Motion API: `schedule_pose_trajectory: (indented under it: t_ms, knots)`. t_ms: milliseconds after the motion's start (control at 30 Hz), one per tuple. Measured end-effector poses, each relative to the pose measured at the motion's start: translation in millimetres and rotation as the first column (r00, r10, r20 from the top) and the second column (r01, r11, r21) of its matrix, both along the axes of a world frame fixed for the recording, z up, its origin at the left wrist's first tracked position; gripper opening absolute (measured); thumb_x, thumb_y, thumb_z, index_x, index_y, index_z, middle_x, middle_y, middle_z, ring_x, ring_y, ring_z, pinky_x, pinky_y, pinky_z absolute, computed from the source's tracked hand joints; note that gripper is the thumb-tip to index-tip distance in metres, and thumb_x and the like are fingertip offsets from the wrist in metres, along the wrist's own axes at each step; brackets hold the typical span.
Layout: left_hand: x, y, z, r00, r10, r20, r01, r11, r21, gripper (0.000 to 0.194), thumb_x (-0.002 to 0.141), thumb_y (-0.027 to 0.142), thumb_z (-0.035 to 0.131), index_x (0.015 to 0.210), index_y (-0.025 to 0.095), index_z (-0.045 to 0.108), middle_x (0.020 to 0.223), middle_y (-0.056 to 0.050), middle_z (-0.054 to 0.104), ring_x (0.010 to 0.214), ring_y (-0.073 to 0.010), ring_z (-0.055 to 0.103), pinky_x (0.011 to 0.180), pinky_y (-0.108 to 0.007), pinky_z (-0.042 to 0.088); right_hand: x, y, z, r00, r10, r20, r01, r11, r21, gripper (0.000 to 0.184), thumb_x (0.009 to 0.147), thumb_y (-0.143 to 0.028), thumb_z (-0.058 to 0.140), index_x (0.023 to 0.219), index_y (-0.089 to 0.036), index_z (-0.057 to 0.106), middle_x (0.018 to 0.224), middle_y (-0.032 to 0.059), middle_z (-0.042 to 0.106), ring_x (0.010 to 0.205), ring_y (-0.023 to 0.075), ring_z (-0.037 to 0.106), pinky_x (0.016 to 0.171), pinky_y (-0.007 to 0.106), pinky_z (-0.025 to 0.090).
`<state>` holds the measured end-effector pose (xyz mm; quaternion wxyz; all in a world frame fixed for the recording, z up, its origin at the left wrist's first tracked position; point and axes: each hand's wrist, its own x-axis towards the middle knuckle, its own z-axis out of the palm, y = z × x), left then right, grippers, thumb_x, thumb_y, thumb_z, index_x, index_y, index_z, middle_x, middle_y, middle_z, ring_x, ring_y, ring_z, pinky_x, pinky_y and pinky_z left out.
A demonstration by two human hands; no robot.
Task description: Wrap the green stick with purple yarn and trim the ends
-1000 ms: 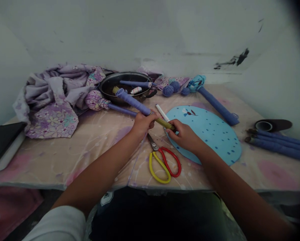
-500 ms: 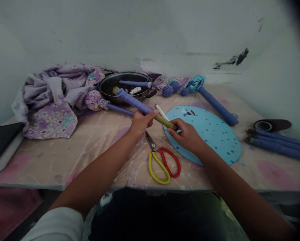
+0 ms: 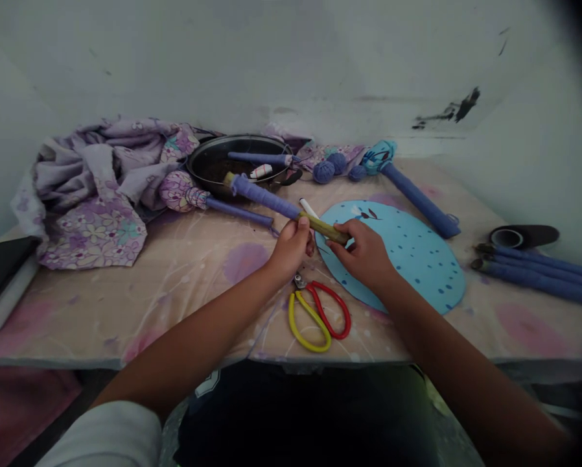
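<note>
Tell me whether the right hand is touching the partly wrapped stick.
Touching. The head view shows the right hand gripping the bare near end of the stick, with no gap between them.

Dim, flat, greyish light dulls the wall (image 3: 291, 65) and mutes the tabletop (image 3: 198, 285); its source lies out of frame. Shadows look soft, the bottom centre sinks nearly to black, and blurred darkness swallows the upper-right corner.

Behind the tabletop (image 3: 485, 324), a pale wall (image 3: 252, 58) is rising and is showing dark marks (image 3: 466, 105). Another wall (image 3: 538, 143) is standing to the right of the tabletop. Dim, greyish light is falling on its flowered cover (image 3: 188, 259).
</note>
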<state>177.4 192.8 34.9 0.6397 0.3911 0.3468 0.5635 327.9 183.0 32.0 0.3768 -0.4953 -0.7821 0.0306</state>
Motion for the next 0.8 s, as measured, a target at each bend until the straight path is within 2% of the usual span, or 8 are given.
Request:
schedule_pose_trajectory:
  t_ms: [167, 233, 300, 400, 467, 500, 633, 800]
  knots:
    - [-2.1, -6.7, 11.5, 0.98, -0.091, 0.177, 0.12, 0.98, -0.158, 0.03, 0.084, 0.035, 0.054, 0.068, 0.018, 0.036, 0.051, 0.01, 0.032, 0.033, -0.0006, 0.025, 0.035, -0.015, 0.021, 6.9, 5.9, -3.5, 0.996, -0.052, 0.074, 0.044, 0.993, 0.114, 0.007, 0.082, -0.021, 0.055, 0.089, -0.019, 0.056, 0.091, 0.0104, 0.06, 0.088, 0.0253, 0.058, 0.073, 0.039, 0.048]
    - [-3.1, -8.0, 13.7, 0.977, -0.083, 0.197, 0.112, 0.983, -0.142, 0.032, 0.082, 0.035, 0.058, 0.067, 0.018, 0.034, 0.049, 0.011, 0.029, 0.032, -0.0001, 0.021, 0.034, -0.015, 0.016, 5.7, 5.0, -2.7, 1.0, -0.025, -0.015, 0.025, 0.999, 0.046, 0.013, 0.081, -0.027, 0.058, 0.091, -0.02, 0.055, 0.091, 0.0099, 0.06, 0.087, 0.0252, 0.058, 0.071, 0.039, 0.049]
    - [-3.5, -7.5, 13.1, 0.98, -0.045, 0.194, 0.063, 0.994, -0.089, 0.034, 0.08, 0.036, 0.06, 0.067, 0.019, 0.033, 0.047, 0.011, 0.027, 0.032, -0.0003, 0.021, 0.035, -0.015, 0.016, 2.5, 3.0, -0.3, 0.969, 0.022, -0.246, -0.059, 0.988, -0.143, 0.025, 0.08, -0.039, 0.06, 0.096, -0.021, 0.052, 0.085, 0.0066, 0.06, 0.076, 0.0219, 0.06, 0.059, 0.034, 0.049]
    - [-3.2, -6.1, 9.6, 0.984, -0.03, 0.178, 0.037, 0.999, -0.034, 0.035, 0.079, 0.037, 0.061, 0.068, 0.019, 0.033, 0.045, 0.012, 0.028, 0.032, -0.0007, 0.022, 0.035, -0.016, 0.017, -2.8, -0.1, 5.3, 0.779, -0.037, -0.626, -0.315, 0.84, -0.442, 0.039, 0.083, -0.058, 0.048, 0.101, -0.023, 0.048, 0.07, 0.0009, 0.059, 0.052, 0.0149, 0.056, 0.041, 0.026, 0.043]
    - [-2.7, -6.1, 7.9, 0.986, -0.053, 0.16, 0.055, 0.998, -0.011, 0.035, 0.078, 0.038, 0.061, 0.068, 0.019, 0.034, 0.045, 0.012, 0.028, 0.031, -0.0007, 0.022, 0.035, -0.016, 0.017, -5.3, -1.4, 8.9, 0.687, -0.105, -0.719, -0.413, 0.757, -0.506, 0.041, 0.084, -0.061, 0.044, 0.093, -0.022, 0.048, 0.065, -0.0001, 0.059, 0.045, 0.0123, 0.054, 0.037, 0.024, 0.04]
    - [-2.6, -6.3, 7.5, 0.986, -0.068, 0.152, 0.069, 0.998, -0.004, 0.035, 0.078, 0.038, 0.061, 0.068, 0.019, 0.034, 0.044, 0.012, 0.027, 0.031, -0.0006, 0.021, 0.035, -0.016, 0.017, -6.2, -1.8, 10.1, 0.676, -0.118, -0.728, -0.419, 0.751, -0.511, 0.04, 0.083, -0.06, 0.047, 0.087, -0.021, 0.049, 0.064, -0.0001, 0.059, 0.044, 0.0114, 0.054, 0.037, 0.023, 0.04]
    - [-2.9, -6.2, 7.2, 0.991, -0.03, 0.131, 0.034, 0.999, -0.027, 0.03, 0.074, 0.034, 0.064, 0.069, 0.018, 0.039, 0.044, 0.013, 0.027, 0.032, 0.0003, 0.019, 0.035, -0.016, 0.015, -7.6, -3.1, 8.8, 0.732, -0.06, -0.678, -0.364, 0.808, -0.464, 0.035, 0.076, -0.051, 0.063, 0.083, -0.019, 0.052, 0.065, -0.0012, 0.058, 0.047, 0.0093, 0.053, 0.036, 0.02, 0.041]
    - [-4.3, -1.4, 7.2, 0.985, 0.119, 0.127, -0.113, 0.992, -0.055, 0.018, 0.069, 0.021, 0.063, 0.072, 0.017, 0.046, 0.044, 0.012, 0.031, 0.032, -0.0002, 0.022, 0.035, -0.017, 0.013, -4.4, -2.6, -0.1, 0.817, 0.04, -0.576, -0.361, 0.814, -0.455, 0.029, 0.078, -0.044, 0.063, 0.086, -0.02, 0.05, 0.064, -0.0047, 0.056, 0.042, 0.0066, 0.049, 0.039, 0.021, 0.042]
